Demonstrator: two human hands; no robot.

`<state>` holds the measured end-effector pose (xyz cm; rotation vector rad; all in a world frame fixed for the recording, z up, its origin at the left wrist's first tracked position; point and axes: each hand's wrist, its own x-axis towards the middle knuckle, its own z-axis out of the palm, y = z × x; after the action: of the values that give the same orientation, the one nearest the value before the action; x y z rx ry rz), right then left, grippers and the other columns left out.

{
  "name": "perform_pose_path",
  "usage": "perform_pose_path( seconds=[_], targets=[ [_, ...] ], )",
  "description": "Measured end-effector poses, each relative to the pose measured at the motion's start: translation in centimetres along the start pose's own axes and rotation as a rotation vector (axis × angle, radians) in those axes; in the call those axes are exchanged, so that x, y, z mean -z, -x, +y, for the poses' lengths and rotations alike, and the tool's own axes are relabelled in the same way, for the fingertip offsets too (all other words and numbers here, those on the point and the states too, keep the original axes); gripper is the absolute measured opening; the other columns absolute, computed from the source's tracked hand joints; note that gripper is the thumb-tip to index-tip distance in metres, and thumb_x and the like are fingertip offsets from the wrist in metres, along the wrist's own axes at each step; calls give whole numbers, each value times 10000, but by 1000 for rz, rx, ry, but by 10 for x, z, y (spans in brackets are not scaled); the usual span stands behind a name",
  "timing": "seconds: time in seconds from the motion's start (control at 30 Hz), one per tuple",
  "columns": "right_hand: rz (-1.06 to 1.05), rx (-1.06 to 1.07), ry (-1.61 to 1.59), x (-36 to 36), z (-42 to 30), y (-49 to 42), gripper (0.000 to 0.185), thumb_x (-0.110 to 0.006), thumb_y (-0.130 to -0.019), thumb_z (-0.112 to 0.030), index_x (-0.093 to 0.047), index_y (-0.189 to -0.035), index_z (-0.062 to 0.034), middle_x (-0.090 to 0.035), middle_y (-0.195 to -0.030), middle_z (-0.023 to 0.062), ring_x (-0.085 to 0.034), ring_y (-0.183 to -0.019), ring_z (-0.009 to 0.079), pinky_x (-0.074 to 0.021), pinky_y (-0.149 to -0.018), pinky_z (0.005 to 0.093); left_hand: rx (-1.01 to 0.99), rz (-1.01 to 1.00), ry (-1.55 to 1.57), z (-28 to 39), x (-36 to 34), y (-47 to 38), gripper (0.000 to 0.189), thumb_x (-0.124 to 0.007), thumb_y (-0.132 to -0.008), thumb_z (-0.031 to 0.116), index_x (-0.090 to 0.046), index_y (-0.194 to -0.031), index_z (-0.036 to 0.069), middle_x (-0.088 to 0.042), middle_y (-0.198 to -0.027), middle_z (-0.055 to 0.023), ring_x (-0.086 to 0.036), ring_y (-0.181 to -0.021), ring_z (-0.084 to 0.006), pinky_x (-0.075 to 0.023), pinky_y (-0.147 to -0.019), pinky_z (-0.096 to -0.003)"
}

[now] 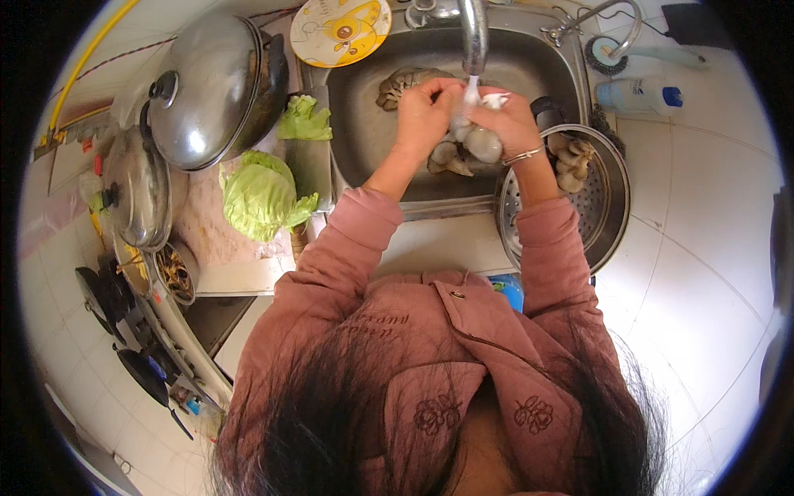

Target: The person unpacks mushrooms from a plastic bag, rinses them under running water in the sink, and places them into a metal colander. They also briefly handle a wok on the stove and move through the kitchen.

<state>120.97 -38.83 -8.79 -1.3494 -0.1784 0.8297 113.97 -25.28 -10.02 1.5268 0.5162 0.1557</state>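
Water runs from the chrome faucet (474,46) onto a cluster of pale oyster mushrooms (482,144). My right hand (513,121) grips this cluster under the stream. At its left side my left hand (425,115) has curled fingers and a thumb against the wet mushrooms; the splash hides whether the fingertips pinch any. Another oyster mushroom clump (406,87) lies in the steel sink (366,149) behind my left hand. Below the held cluster, more brownish mushrooms (448,160) rest on the basin floor.
Right of the sink, a perforated steamer pot (611,214) contains mushrooms (570,164), under my right forearm. Lettuce (260,195) and a cleaver (315,164) lie left, by a lidded wok (201,93). A cartoon plate (341,31) overlaps the rim. A brush (608,56) and bottle (639,97) lie right.
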Motion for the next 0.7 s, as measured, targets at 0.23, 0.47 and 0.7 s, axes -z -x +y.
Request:
perform_pose_path(
  seconds=[0.23,0.47,0.7],
  targets=[
    [70,-130,-126,2,-2,-6,199,-695,-706,-51,-642,-885,15,-642,-801,61,-598,-670,138,-463,-594,251,321,-54,648,6,1,0,194,-578,-895,140,-642,-984,-20,-646,-909,-59,-572,-746,-92,-471,-646,-224],
    [-59,-1,-37,-8,0,-9,292,-741,-693,-84,-622,-948,-5,-642,-840,45,-597,-715,124,-477,-640,267,152,122,405,0,-8,-1,321,-543,-924,281,-663,-960,-15,-649,-843,-55,-574,-707,-94,-450,-613,-203],
    [196,337,642,-27,-2,-24,255,-707,-731,-211,-627,-905,-42,-665,-795,100,-626,-712,163,-481,-651,294,309,-169,995,-2,5,-13,533,-354,-946,457,-459,-1271,50,-514,-1220,-99,-453,-1135,-198,-259,-980,-391]
  ],
)
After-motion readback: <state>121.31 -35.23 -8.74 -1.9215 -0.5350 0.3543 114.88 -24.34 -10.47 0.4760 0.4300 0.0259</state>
